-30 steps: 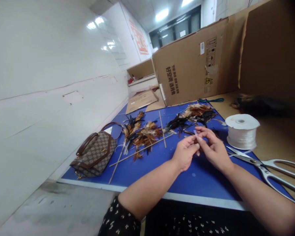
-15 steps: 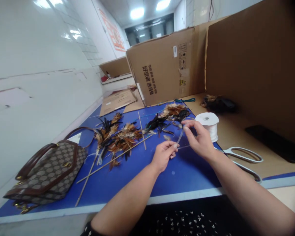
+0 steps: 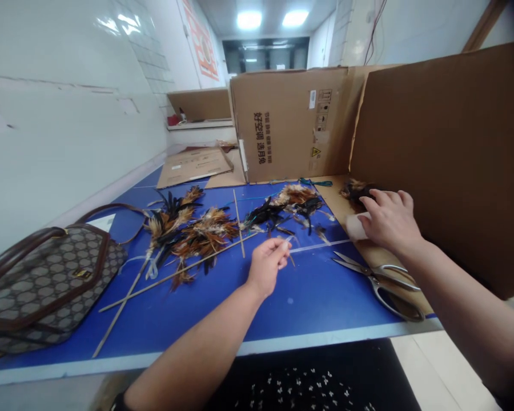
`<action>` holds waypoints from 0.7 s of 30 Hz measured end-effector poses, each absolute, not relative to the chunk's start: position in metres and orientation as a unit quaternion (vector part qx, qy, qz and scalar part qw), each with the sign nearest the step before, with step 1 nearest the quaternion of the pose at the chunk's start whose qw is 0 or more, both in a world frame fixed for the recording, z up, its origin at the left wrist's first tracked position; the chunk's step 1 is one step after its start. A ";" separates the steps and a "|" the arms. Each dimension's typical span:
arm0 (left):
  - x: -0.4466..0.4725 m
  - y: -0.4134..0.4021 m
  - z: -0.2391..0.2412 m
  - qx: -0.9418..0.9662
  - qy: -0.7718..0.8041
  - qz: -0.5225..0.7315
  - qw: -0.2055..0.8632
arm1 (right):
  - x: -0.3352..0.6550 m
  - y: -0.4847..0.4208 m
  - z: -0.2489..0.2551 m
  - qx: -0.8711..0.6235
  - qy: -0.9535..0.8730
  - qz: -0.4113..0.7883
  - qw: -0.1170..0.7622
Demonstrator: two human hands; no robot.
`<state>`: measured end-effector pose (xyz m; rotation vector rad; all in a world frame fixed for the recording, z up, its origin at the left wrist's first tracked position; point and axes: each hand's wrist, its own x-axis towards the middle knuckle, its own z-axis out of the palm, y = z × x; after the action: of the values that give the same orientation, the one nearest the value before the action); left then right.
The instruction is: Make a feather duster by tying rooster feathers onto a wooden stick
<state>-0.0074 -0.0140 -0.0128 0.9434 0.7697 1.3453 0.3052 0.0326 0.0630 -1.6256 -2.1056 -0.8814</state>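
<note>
My left hand [image 3: 269, 264] is closed in a pinch on the end of a thin, see-through white ribbon [image 3: 319, 247]. The ribbon runs right, just above the blue tabletop, to a white spool [image 3: 356, 227]. Over the spool curls my right hand [image 3: 392, 222], thumb against its side and fingers bent around the top; most of the spool is hidden under it. Below the ribbon lie scissors [image 3: 370, 277] with their blades slightly apart. Brown and black feather bunches [image 3: 208, 231] rest to the left of my left hand, beside crossing thin sticks [image 3: 188, 268].
A patterned handbag [image 3: 64, 279] stands at the left edge. More feathers [image 3: 297, 200] lie farther back. Tall cardboard panels [image 3: 291, 125] wall the back and right side, and a flat cardboard sheet [image 3: 195, 166] lies at the back left. A teal cord [image 3: 321, 182] lies by the panel.
My right hand has let go of the ribbon near my left hand and moved right onto the spool. The ribbon now stretches between them. The view has shifted.
</note>
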 end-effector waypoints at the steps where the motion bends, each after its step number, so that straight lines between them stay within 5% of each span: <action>1: -0.009 -0.012 -0.011 0.394 0.334 0.603 0.608 | 0.309 0.035 0.064 -0.572 -0.743 -0.311 0.158; 9: -0.036 0.009 0.004 0.284 0.328 0.729 0.529 | 0.315 0.051 0.041 -0.584 -0.780 -0.222 0.023; 18: -0.079 0.022 0.034 0.225 0.308 0.805 0.455 | 0.344 0.044 0.037 -0.613 -0.745 -0.229 0.125; 21: -0.109 0.016 0.054 0.217 0.316 0.812 0.440 | 0.354 0.046 0.039 -0.607 -0.768 -0.179 0.100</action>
<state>-0.1088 0.0158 0.0535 0.5389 0.7858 2.0176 0.3536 0.0463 0.0393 -1.7925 -2.2702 -0.5284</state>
